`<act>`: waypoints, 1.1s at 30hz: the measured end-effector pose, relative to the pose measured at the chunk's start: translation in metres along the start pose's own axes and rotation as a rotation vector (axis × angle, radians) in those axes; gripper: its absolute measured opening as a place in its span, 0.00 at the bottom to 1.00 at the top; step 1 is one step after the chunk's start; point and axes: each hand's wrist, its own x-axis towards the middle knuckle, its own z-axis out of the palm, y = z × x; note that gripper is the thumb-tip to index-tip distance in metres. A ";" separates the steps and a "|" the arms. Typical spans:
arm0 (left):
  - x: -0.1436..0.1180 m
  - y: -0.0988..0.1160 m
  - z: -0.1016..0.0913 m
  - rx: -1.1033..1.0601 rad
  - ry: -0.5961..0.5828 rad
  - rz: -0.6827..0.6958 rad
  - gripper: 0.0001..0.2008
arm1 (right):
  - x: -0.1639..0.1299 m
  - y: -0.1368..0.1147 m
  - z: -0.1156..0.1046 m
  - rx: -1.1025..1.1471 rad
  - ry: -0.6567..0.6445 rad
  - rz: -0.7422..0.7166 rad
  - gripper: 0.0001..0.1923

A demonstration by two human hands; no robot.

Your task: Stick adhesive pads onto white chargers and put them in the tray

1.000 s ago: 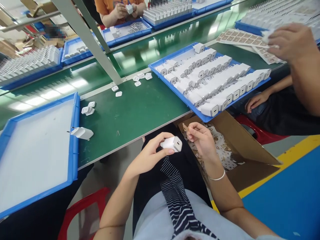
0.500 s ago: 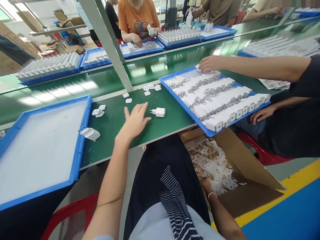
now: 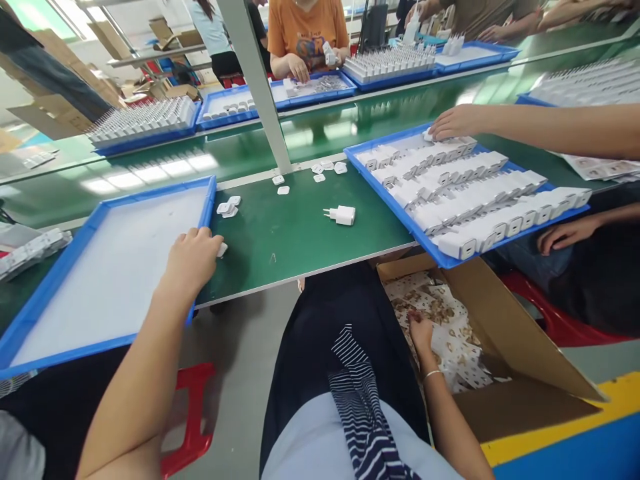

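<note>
My left hand (image 3: 193, 257) is closed over a white charger (image 3: 221, 249) at the right rim of the large blue tray (image 3: 209, 200); only a small end of the charger shows past my fingers. A second white charger (image 3: 341, 215) lies alone on the green table (image 3: 280, 233), prongs pointing left. My right hand (image 3: 421, 331) is down inside the cardboard box (image 3: 505, 333) beside my lap, fingers resting on the peeled sticker sheets (image 3: 450, 320), with nothing seen in it.
A blue tray (image 3: 395, 200) holding rows of white chargers overhangs the table's right edge, with a co-worker's hand (image 3: 453, 121) at its far corner. Small white caps (image 3: 229, 207) lie scattered on the table. A slanted metal post (image 3: 260, 87) stands behind. More people work across the line.
My left hand set a charger down mid-table, then moved left and closed on the charger beside the big tray. My right hand dropped into the cardboard box. The view shifted left.
</note>
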 end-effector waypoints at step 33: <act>-0.116 0.155 0.010 -1.295 0.704 0.146 0.20 | -0.009 -0.199 0.123 0.129 -0.093 -0.465 0.11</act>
